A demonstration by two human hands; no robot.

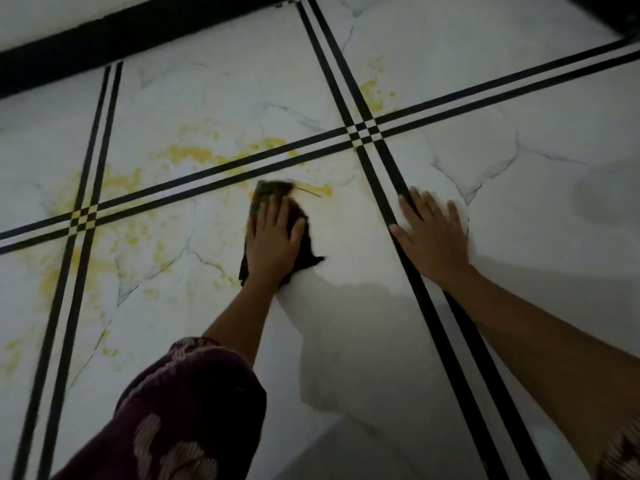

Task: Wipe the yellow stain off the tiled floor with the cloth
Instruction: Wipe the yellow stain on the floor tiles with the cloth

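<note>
A dark cloth lies on the white marble-pattern tiled floor near the middle of the view. My left hand presses flat on top of it, fingers spread, with the cloth's far edge sticking out beyond the fingertips. Yellow stain spreads in blotches to the left along the black double lines, with a small streak just right of the cloth and another patch farther back. My right hand rests palm-down on the floor to the right, holding nothing.
Black double stripes cross the tiles and meet at two junctions. A dark skirting band runs along the wall at the top. My patterned maroon sleeve fills the lower left.
</note>
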